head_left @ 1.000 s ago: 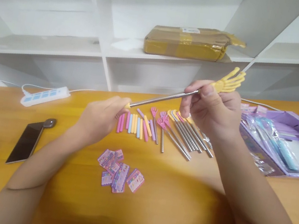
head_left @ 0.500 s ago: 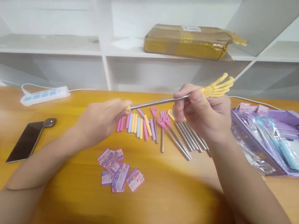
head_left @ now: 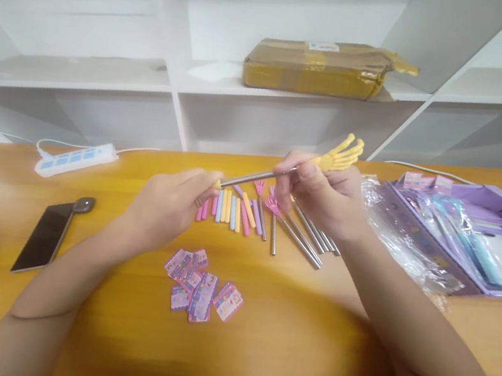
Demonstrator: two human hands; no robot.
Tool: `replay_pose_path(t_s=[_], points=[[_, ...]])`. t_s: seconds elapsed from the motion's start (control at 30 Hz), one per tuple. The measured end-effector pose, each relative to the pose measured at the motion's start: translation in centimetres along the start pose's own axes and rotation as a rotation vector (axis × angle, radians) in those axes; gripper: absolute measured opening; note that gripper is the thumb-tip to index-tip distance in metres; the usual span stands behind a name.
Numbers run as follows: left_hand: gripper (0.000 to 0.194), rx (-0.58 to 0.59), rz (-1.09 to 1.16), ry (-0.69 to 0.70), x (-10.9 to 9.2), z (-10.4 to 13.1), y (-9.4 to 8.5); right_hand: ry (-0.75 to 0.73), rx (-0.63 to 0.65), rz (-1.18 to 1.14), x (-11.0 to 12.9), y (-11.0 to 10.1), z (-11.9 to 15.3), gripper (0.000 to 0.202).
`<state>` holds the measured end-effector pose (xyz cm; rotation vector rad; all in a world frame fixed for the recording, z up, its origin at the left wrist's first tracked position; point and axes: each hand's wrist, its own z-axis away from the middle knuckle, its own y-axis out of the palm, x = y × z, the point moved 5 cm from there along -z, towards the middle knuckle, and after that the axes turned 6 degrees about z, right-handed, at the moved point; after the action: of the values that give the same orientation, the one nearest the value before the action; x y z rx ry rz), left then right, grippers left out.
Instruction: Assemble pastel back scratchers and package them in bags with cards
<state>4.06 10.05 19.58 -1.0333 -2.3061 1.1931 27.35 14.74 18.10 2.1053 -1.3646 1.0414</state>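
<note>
A back scratcher (head_left: 257, 177) with a yellow hand-shaped head and a metal rod is held across both hands above the table. My left hand (head_left: 170, 203) is closed around its lower end, where a bit of yellow shows at the thumb. The rest of that end is hidden in the fist. My right hand (head_left: 323, 191) pinches the rod just below the yellow head. Beneath lie several pink-headed back scratchers (head_left: 272, 205) and metal rods (head_left: 307, 227), partly covered by my right hand. Left of them, several pastel handle tubes (head_left: 228, 207) lie in a row.
Small printed cards (head_left: 203, 296) lie in a loose pile. A purple box (head_left: 487, 197) with wrapped items stands right, clear plastic bags (head_left: 396, 246) beside it. A power strip (head_left: 76, 158), phone (head_left: 42, 239) and mouse (head_left: 83, 205) lie left. A taped parcel (head_left: 316, 66) rests on the shelf.
My right hand has moved left toward my left hand with the yellow head, and the visible metal rod between them is shorter. My left hand has barely moved.
</note>
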Motion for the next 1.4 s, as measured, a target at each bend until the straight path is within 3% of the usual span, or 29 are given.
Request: replay_pose_path(t_s=[0.8,1.4], points=[[0.036,-0.019,-0.03,-0.051,-0.5,0.3,1.9,0.034,0.005,0.019,-1.5,0.5,0.1,0.035],[0.025,-0.041,0.007,0.002,-1.0,0.3,2.3,0.047,0.033,-0.02,-3.0,1.2,0.7,0.032]])
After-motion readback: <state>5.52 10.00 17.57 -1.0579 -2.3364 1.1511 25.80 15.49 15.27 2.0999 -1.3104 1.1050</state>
